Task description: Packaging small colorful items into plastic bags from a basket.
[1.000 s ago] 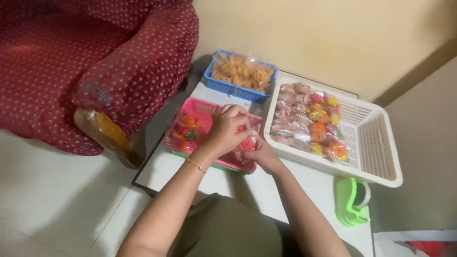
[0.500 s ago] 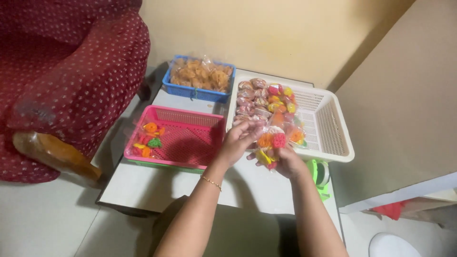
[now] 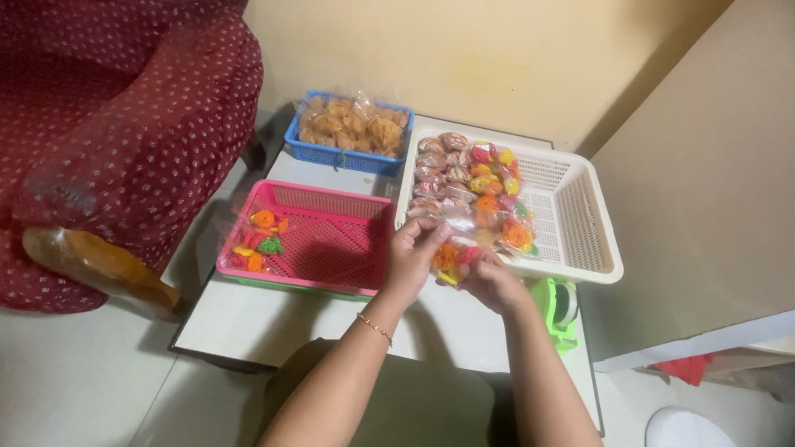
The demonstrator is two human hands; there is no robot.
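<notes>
- Both hands meet over the table, just in front of the white basket.
- Left hand pinches the near end of a clear snack packet.
- Right hand grips it from below.
- Pink tray sits to their left, closer to the left hand.

The hands hide most of the snack packet.
</notes>
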